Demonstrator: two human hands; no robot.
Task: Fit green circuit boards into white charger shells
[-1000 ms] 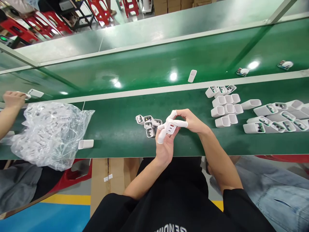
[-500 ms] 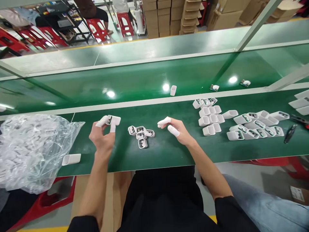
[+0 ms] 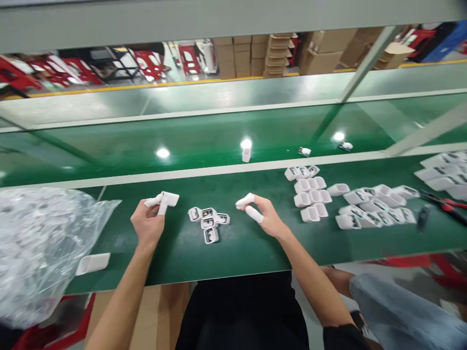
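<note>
My left hand [image 3: 148, 223], with white finger cots on its fingertips, pinches a white plastic housing [image 3: 172, 198] above the green table. Its fingers cover the housing's left end. My right hand [image 3: 268, 218], also wearing white finger cots, hovers to the right with thumb and fingers apart and nothing between them. Between my hands, several white housings with small circuit boards inside stand bunched together, among them a front housing [image 3: 210, 236]. A single white housing [image 3: 93, 263] lies on its side, left of my left forearm.
A clear plastic bag [image 3: 44, 248] full of white parts covers the table's left end. At the right are rows of white housings [image 3: 313, 197], more housings [image 3: 372, 216] and red-handled pliers [image 3: 447, 204]. One housing [image 3: 246, 154] and two small parts stand beyond the pale rail [image 3: 204, 171].
My view has tilted upward, so the table sits lower in the picture. My left hand still holds the housing, its open end now covered by my fingers. My right hand remains empty.
</note>
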